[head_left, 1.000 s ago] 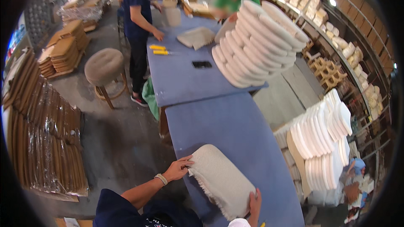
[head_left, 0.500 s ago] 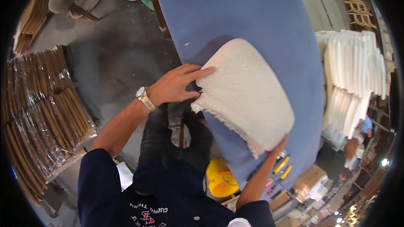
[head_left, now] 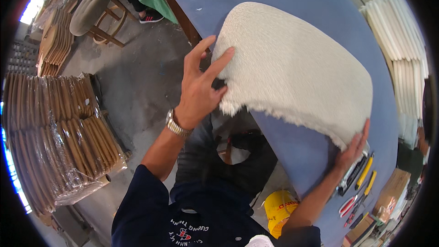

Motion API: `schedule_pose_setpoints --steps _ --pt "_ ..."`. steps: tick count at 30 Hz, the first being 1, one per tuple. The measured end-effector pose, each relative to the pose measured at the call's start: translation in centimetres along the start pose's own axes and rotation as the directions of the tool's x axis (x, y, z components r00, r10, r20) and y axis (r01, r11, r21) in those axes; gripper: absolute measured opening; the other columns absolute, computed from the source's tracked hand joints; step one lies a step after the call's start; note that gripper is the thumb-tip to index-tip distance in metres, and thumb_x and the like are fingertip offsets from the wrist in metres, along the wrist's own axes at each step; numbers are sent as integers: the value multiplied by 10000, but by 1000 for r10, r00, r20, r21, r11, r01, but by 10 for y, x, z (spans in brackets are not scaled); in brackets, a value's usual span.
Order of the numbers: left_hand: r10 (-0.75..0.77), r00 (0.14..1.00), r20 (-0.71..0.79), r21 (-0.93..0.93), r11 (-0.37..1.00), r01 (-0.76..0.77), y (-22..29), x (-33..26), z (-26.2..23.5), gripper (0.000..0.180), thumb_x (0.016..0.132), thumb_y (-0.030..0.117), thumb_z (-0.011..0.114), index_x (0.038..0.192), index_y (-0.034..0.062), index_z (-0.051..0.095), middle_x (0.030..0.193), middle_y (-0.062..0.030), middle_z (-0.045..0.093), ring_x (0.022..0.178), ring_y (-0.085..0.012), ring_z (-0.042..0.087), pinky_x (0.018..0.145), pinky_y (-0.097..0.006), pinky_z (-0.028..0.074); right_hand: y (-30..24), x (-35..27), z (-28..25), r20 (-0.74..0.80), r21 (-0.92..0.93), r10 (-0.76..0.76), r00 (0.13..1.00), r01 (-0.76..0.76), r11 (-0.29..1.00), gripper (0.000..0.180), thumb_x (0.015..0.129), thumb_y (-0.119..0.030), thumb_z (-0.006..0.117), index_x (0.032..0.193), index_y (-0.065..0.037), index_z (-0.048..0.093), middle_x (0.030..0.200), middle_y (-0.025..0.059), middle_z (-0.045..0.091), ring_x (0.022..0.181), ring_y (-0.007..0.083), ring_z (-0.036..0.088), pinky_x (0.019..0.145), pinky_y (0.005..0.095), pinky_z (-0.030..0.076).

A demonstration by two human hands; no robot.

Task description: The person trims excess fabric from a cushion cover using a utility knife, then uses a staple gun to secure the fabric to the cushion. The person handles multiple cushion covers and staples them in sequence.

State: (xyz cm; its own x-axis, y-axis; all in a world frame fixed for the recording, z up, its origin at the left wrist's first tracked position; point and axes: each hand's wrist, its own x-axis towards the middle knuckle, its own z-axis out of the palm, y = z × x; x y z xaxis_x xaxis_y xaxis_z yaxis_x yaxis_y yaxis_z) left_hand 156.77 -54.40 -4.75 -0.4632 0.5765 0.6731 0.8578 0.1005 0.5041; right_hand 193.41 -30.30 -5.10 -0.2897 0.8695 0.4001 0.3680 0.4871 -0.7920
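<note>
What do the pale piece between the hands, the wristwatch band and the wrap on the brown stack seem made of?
Pale piece: apparently woven fabric, matte, going by its ribbed texture and frayed edge; any filling is hidden.
Wristwatch band: probably metal, polished, from its shiny links.
Wrap: likely clear plastic film, glossy, from its creases and glints.

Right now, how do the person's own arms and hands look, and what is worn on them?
Short navy-blue sleeves cover both upper arms. A silver-and-gold wristwatch with a metal band circles the left wrist. The left hand and right hand wear no gloves.
</note>
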Motion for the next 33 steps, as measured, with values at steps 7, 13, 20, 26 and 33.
schedule_pose_setpoints --steps 7,13,20,26,33 --pt "254 965 70 114 959 -260 -21 18 4 447 736 6 745 1159 149 759 1231 -75 711 1180 -278 661 942 -375 558 -23 9 11 -174 -298 -238 956 179 938 367 1002 -191 599 1332 -39 649 1515 229 493 1422 363 452 1172 434 341" --pt "199 957 211 66 974 -217 -31 47 -17 344 712 32 712 1044 93 783 1042 -112 765 998 -292 723 865 -377 571 -169 -6 107 133 111 -588 798 578 809 508 859 -258 792 1303 -60 644 1387 161 608 1308 351 561 1099 444 445" --pt "65 885 461 40 995 -94 -30 82 -23 291 697 44 606 901 98 807 896 -190 736 842 -402 704 805 -454 562 -191 2 214 566 -189 -564 601 760 621 295 853 -217 729 1116 -93 676 1121 117 684 1139 331 650 951 472 531" --pt "92 848 523 -35 996 -87 -39 90 -20 210 803 218 750 909 37 768 1067 -147 736 952 -357 700 871 -420 544 -191 34 216 627 -206 -436 646 677 706 239 851 -122 628 1068 -153 725 941 123 744 929 342 719 778 495 573" --pt "224 960 170 38 972 -233 -48 33 1 551 829 419 808 1119 -37 701 1254 -204 668 1036 -377 675 902 -433 542 -189 42 228 605 -193 -452 655 672 715 210 836 -203 680 1039 -182 731 914 130 751 902 357 720 779 498 566"
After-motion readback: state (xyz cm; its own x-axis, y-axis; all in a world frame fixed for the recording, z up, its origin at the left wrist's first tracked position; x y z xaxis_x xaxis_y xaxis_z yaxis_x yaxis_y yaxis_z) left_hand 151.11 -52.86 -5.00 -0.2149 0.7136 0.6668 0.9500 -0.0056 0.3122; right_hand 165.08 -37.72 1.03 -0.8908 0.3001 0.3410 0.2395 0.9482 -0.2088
